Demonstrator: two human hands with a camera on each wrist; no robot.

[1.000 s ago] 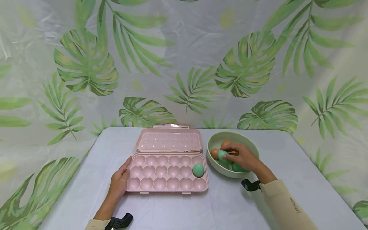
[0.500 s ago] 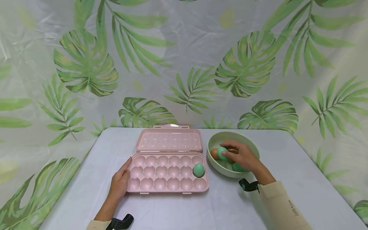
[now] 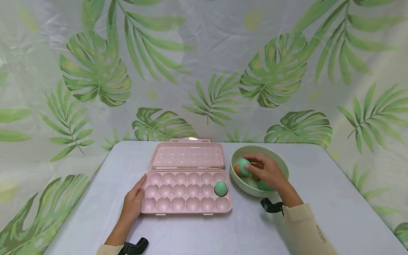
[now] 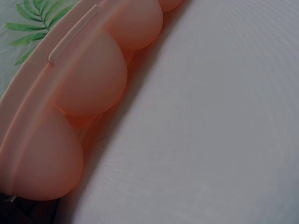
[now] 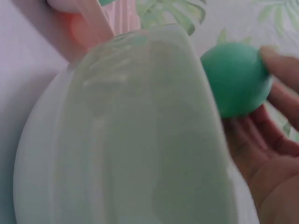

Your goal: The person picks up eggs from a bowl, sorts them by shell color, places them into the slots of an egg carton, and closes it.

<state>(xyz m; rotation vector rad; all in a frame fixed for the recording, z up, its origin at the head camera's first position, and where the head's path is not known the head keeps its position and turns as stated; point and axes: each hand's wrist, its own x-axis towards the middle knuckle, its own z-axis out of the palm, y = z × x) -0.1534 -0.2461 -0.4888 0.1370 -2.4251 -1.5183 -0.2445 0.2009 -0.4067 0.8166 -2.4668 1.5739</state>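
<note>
My right hand [image 3: 266, 171] pinches a green egg [image 3: 244, 166] between thumb and fingers, above the left part of a pale green bowl [image 3: 250, 191]. In the right wrist view the same green egg [image 5: 236, 79] shows past the rim of the bowl [image 5: 135, 130]. Brown eggs and another green egg [image 3: 265, 185] lie in the bowl, partly hidden by the hand. My left hand [image 3: 132, 202] grips the left edge of an opened pink egg carton [image 3: 185, 213]; some of its fingers are out of sight. One green egg [image 3: 221, 188] sits in the carton's middle row, rightmost cup.
The carton's lid [image 3: 188, 154] lies folded back behind its base. Bowl and carton stand side by side on a white-covered table [image 3: 191, 237]. A leaf-patterned sheet [image 3: 204, 71] hangs behind the table. In the left wrist view the undersides of the carton's cups [image 4: 93, 74] show.
My right hand has lifted the pinched green egg slightly up and to the left, out from among the other eggs. The left hand has stayed at the carton's edge.
</note>
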